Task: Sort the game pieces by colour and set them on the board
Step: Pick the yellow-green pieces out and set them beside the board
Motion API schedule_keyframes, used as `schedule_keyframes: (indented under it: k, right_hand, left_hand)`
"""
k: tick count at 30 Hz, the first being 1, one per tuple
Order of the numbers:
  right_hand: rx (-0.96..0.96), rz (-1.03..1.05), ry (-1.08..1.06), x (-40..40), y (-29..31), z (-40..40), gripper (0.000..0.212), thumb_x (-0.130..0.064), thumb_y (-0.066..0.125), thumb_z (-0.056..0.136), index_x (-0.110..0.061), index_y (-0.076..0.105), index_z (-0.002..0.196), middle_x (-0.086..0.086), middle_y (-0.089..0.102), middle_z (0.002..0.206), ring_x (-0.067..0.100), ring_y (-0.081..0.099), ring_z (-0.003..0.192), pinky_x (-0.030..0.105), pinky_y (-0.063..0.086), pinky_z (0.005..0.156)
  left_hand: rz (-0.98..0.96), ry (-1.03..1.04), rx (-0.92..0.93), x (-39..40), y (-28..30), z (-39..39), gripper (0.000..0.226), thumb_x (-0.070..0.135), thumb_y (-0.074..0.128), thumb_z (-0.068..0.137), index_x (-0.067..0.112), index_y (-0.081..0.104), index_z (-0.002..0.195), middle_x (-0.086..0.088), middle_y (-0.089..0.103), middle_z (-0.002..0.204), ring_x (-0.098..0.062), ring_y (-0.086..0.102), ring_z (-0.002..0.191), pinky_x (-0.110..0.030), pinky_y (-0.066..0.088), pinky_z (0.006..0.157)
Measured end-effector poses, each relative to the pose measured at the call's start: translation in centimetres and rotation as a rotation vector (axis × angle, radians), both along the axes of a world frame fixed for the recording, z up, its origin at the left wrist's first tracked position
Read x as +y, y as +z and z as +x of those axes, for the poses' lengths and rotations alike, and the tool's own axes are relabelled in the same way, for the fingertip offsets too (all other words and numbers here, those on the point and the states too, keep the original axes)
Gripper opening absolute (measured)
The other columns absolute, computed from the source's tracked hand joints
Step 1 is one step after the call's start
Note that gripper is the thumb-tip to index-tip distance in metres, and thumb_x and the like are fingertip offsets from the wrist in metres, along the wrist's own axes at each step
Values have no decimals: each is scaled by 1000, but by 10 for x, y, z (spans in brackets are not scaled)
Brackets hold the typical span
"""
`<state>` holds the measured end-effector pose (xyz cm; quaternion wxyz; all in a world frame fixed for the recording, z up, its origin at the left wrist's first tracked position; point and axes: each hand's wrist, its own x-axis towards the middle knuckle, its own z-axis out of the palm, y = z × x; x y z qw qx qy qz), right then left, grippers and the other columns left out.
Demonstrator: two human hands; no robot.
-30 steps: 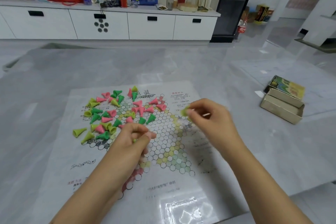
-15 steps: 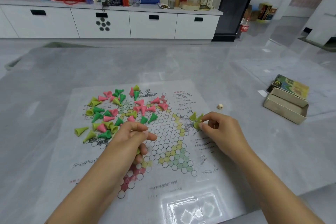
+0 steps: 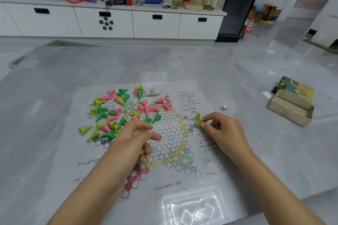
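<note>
A paper Chinese-checkers board (image 3: 170, 144) lies flat on the grey table. Pink, dark green and yellow-green cone pieces (image 3: 117, 113) are heaped over its upper left part. My left hand (image 3: 135, 139) hovers over the board's middle, its fingers curled round some yellow-green pieces that peek out below the fingers. My right hand (image 3: 221, 129) pinches a yellow-green piece (image 3: 200, 124) at the board's right point. Another yellow-green piece (image 3: 197, 117) stands upright just beyond it.
A small cream die (image 3: 224, 107) lies on the table right of the board. An open cardboard game box (image 3: 290, 107) with its printed lid sits at the far right. A white cabinet (image 3: 109, 22) with clutter on top stands behind the table.
My right hand came down from above the board to its right point with the yellow-green piece and now holds it low beside a standing piece. The left hand barely moved.
</note>
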<state>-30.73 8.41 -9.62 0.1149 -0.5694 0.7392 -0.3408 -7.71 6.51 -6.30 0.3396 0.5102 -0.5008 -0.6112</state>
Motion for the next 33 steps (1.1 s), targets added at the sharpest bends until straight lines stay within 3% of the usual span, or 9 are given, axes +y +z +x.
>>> schedule_keyframes:
  k: [8,11,14,16,19,23,25,29,33]
  right_hand:
    - [-146,-203,-79,17,23,1,21,-22,64,81,-35,61,66,-14,54,51,2,46,49,7,34,50]
    - [-162,-218,-7,19,35,23,18,-25,62,81,-37,62,68,-13,61,64,1,51,53,4,36,50]
    - [-191,-124,165,10,42,54,17,-25,62,81,-40,62,73,-14,65,69,3,57,62,6,43,57]
    - [-70,-19,325,-1,47,75,15,-25,60,83,-41,60,86,-15,64,72,-1,57,71,8,44,63]
    - [158,48,527,-29,55,107,22,-27,56,87,-32,59,108,-18,58,99,-3,53,76,11,43,70]
    - [342,77,707,-67,61,151,26,-19,54,89,-24,58,114,-5,54,115,8,50,96,32,47,86]
    - [409,125,799,-81,59,167,27,-14,53,89,-22,57,115,-1,52,120,15,49,108,35,45,90]
    - [635,327,922,-100,53,182,41,-6,52,85,-23,49,122,-1,49,115,17,48,94,29,43,75]
    - [647,365,907,-104,47,185,50,-1,51,82,-23,42,126,-1,50,118,13,45,89,26,40,72]
  left_hand:
    - [-4,47,116,-4,6,8,15,6,47,88,15,59,93,2,73,75,-8,53,51,-24,43,50]
    - [93,148,364,-12,13,23,15,2,44,86,5,58,90,-7,71,67,-9,56,51,-21,46,46]
    - [204,342,599,-23,20,48,14,5,41,87,3,55,87,-12,66,73,-14,56,59,-20,49,46]
    - [217,487,672,-29,24,64,15,3,39,87,3,53,84,-12,60,78,-17,53,64,-21,49,51]
    - [195,578,702,-33,29,76,17,2,37,88,4,53,82,-12,57,80,-19,54,70,-25,47,64]
    - [117,637,642,-34,33,79,19,2,36,89,7,53,81,-9,57,79,-17,54,71,-23,46,66]
    - [85,664,618,-34,36,82,20,2,37,88,8,53,80,-7,56,77,-15,52,67,-20,44,63]
    - [50,690,634,-33,42,93,21,2,36,89,9,53,79,-6,56,75,-13,49,63,-19,42,61]
    - [56,675,671,-34,45,102,21,3,36,88,9,55,79,-6,58,76,-13,51,63,-20,43,60]
